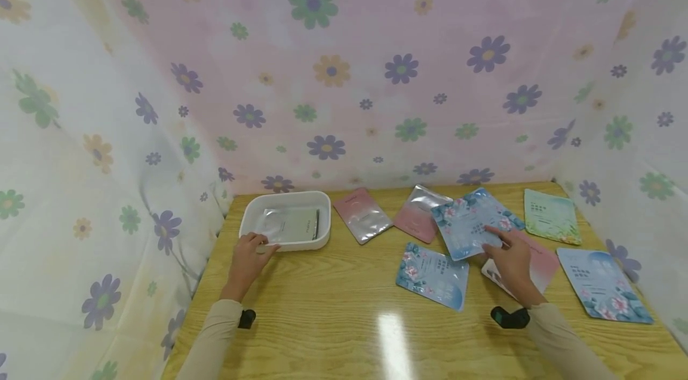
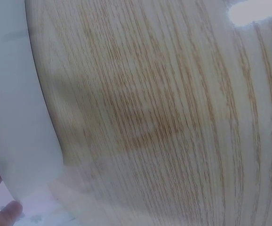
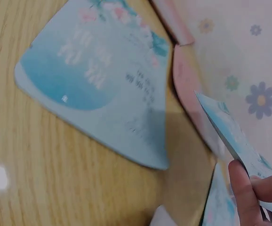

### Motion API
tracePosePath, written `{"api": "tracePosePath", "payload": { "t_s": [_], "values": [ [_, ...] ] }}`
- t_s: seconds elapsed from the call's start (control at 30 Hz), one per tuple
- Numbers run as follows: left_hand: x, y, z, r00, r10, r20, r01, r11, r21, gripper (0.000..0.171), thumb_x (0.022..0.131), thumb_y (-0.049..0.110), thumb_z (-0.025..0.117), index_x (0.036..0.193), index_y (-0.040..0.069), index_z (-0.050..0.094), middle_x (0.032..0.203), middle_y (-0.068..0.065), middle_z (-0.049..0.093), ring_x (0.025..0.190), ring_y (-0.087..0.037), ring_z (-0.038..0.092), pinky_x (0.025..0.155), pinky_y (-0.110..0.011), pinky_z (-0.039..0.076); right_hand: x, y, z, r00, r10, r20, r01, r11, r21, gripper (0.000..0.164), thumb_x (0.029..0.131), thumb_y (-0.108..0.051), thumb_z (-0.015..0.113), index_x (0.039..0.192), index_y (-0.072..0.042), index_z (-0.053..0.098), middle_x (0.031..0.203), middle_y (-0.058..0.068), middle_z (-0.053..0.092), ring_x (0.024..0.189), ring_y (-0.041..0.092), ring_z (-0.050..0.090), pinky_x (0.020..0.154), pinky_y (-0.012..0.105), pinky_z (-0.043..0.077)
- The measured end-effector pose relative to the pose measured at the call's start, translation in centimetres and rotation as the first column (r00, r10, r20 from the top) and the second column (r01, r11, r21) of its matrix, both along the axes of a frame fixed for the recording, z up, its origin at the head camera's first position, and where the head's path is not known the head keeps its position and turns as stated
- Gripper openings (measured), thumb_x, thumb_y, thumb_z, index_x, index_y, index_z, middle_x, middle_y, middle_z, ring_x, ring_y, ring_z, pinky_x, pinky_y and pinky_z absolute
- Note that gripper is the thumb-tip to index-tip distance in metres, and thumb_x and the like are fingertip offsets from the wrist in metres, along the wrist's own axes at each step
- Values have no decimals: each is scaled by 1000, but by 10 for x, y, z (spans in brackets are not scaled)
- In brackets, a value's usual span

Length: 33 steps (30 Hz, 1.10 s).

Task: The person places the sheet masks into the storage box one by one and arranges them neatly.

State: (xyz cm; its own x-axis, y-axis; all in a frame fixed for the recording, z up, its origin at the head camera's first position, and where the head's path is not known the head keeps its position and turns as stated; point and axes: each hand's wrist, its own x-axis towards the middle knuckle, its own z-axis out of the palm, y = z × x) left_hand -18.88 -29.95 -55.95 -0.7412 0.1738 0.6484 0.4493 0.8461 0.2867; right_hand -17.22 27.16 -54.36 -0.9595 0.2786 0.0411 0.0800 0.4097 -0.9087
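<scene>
My left hand grips the near rim of a white plastic basin, thumb at the outer side; fingertips show at the edge of the left wrist view. Inside the basin lie flat sachets, a silvery one and a greenish one. With thumb and fingers, my right hand pinches a blue floral face mask packet, which stands tilted above the table in the right wrist view. Another blue packet shows below it there. A pink packet lies partly hidden under the right hand.
Nearer me lies a blue floral packet. Two pink-and-silver packets lie along the back. At the right are a green packet and a light blue one. Flowered cloth walls the wooden table at back and sides.
</scene>
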Motion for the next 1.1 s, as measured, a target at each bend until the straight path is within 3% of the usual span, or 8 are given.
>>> {"api": "tracePosePath", "payload": {
  "t_s": [0.1,0.27,0.4,0.5,0.57,0.7,0.9,1.1],
  "values": [
    [0,1,0,1000,-5,-16,5,1000,-4,30,64,15,88,72,2,62,72,-12,55,62,-25,44,56,-41,40,1,-5,7,999,14,-33,-15,999,-52,45,88,-1,64,131,2,53,144,23,38,65,18,68,62,22,53],
    [2,1,3,1000,8,-8,-8,1000,-7,30,65,16,88,72,3,61,72,-11,55,62,-26,46,56,-42,41,-1,-19,20,991,39,-125,-68,970,-233,46,85,3,67,129,6,53,134,13,44,59,14,63,59,25,54],
    [4,2,4,1000,7,3,-7,1000,2,30,65,16,88,73,2,63,73,-11,56,64,-27,47,58,-42,42,-1,-29,34,977,72,-198,-145,914,-378,46,84,5,68,127,9,53,108,5,56,59,15,62,61,27,54],
    [3,2,4,1000,5,0,-5,1000,7,30,64,15,88,73,1,63,73,-12,57,64,-27,47,58,-42,42,-2,-36,43,968,106,-228,-193,893,-405,45,84,4,68,126,11,53,78,4,59,59,16,61,62,31,55],
    [2,2,3,1000,3,-9,-3,1000,3,30,64,15,88,73,1,63,73,-12,56,63,-27,47,57,-42,41,-4,-41,49,964,120,-236,-207,895,-395,43,84,4,68,125,11,54,60,8,54,57,16,61,62,32,55],
    [2,2,3,1000,8,-15,-8,1000,-8,30,64,15,88,74,2,63,73,-11,56,64,-27,47,58,-41,42,-9,-55,57,953,142,-268,-248,875,-417,42,84,6,67,124,13,53,67,12,61,56,17,61,61,33,55],
    [4,3,7,1000,3,-8,-3,1000,-6,29,65,15,88,74,3,63,73,-11,56,64,-25,47,58,-40,41,-18,-76,64,937,189,-292,-318,809,-494,42,85,8,65,126,11,53,113,9,61,59,17,59,62,33,55],
    [4,3,8,1000,4,16,-4,1000,5,28,68,17,86,75,3,64,75,-12,57,65,-24,46,59,-39,41,-27,-104,66,939,224,-260,-336,755,-564,42,86,7,64,127,10,53,105,6,60,58,16,62,63,31,55]
  ]
}}
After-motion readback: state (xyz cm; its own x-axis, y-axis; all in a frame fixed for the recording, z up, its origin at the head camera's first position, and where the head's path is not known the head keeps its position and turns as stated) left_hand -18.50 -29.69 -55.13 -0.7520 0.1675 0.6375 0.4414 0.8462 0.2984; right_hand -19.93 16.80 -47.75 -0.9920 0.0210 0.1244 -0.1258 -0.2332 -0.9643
